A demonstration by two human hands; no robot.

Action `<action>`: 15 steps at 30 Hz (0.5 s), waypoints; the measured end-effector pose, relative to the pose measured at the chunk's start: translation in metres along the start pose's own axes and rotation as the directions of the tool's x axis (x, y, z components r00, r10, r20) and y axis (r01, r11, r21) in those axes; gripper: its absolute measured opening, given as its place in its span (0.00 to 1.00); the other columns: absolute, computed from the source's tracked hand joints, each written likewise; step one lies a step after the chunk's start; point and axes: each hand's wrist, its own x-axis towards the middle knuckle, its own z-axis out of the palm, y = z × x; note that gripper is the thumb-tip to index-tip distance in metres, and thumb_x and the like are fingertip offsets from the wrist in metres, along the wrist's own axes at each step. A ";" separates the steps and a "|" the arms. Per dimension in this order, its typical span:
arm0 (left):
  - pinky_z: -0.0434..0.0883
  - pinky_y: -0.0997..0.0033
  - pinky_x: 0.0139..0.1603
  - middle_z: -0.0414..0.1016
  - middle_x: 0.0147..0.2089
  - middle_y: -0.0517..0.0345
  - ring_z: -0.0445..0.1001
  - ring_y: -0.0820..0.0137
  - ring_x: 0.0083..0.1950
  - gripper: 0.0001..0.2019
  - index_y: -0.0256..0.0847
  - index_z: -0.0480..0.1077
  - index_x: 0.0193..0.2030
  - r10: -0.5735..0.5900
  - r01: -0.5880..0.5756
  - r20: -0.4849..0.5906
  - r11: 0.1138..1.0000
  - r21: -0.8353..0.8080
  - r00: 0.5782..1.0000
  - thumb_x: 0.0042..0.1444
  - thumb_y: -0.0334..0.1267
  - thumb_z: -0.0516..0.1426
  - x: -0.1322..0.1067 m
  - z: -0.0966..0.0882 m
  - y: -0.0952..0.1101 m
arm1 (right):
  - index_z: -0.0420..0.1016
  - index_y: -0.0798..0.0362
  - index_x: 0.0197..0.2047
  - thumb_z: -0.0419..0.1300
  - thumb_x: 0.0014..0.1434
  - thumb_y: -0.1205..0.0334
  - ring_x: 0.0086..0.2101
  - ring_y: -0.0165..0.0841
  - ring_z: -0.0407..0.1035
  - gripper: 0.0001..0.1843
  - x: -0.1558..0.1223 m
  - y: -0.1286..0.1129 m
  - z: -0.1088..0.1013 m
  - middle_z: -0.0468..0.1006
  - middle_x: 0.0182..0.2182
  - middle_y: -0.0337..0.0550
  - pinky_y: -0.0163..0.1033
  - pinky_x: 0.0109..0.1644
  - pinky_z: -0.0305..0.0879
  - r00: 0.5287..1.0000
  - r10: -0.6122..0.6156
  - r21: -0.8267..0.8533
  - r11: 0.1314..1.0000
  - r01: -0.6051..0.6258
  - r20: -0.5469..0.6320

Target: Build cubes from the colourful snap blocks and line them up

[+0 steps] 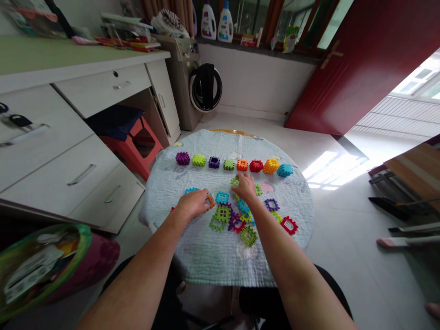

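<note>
Right there on the blocks: left hand (194, 204) narrow against an orange plastic block (210, 200), right hand (244, 185) spread open beside a green plastic block (234, 181)!

Plastic blocks (223, 213) lie on a quilted tablecloth (202, 261).

And there's your row of toy block cubes (235, 165) lined up across the quilted cloth (202, 261) on the round table (232, 132), loose block pieces (223, 213) scattered just in front, nearer you! Desk (85, 91) on your left, washing machine (184, 82) behind, door (343, 68) right!
</note>
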 end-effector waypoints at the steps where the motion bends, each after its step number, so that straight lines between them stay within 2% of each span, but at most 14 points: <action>1: 0.69 0.66 0.47 0.75 0.50 0.49 0.75 0.59 0.51 0.14 0.43 0.67 0.48 0.003 -0.003 0.002 1.000 0.002 1.000 0.54 0.42 0.56 0.000 0.000 0.000 | 0.71 0.51 0.55 0.62 0.51 0.60 0.48 0.43 0.64 0.26 0.000 0.015 -0.005 0.70 0.49 0.52 0.43 0.52 0.61 1.000 -0.027 0.010 1.000 0.027 0.000; 5: 0.69 0.65 0.48 0.75 0.51 0.48 0.75 0.59 0.51 0.16 0.42 0.66 0.49 0.001 -0.001 0.007 1.000 0.012 1.000 0.54 0.43 0.56 0.000 -0.001 0.002 | 0.71 0.48 0.54 0.61 0.48 0.71 0.50 0.41 0.63 0.28 -0.001 0.077 -0.026 0.68 0.50 0.48 0.43 0.55 0.59 0.982 -0.172 0.006 0.985 0.173 0.076; 7: 0.69 0.66 0.47 0.75 0.51 0.48 0.75 0.59 0.51 0.16 0.42 0.66 0.49 0.002 -0.002 0.011 1.000 0.018 1.000 0.55 0.43 0.57 0.001 -0.001 0.004 | 0.71 0.49 0.54 0.61 0.47 0.74 0.49 0.40 0.63 0.29 -0.002 0.097 -0.031 0.68 0.50 0.49 0.43 0.55 0.59 0.965 -0.218 0.003 0.976 0.220 0.144; 11: 0.68 0.67 0.46 0.75 0.51 0.49 0.75 0.60 0.49 0.15 0.43 0.67 0.48 -0.004 0.004 0.022 1.000 0.031 1.000 0.55 0.44 0.57 0.002 -0.001 0.006 | 0.71 0.51 0.56 0.60 0.49 0.74 0.49 0.39 0.64 0.30 -0.002 0.109 -0.027 0.67 0.50 0.51 0.42 0.56 0.59 0.933 -0.285 0.000 0.956 0.292 0.221; 15: 0.68 0.67 0.46 0.75 0.50 0.49 0.75 0.60 0.49 0.15 0.43 0.67 0.47 -0.004 0.004 0.023 1.000 0.030 1.000 0.54 0.44 0.57 0.002 0.000 0.004 | 0.70 0.49 0.58 0.60 0.49 0.72 0.50 0.41 0.64 0.32 0.002 0.108 -0.015 0.66 0.53 0.51 0.43 0.54 0.61 0.939 -0.247 -0.023 0.965 0.260 0.240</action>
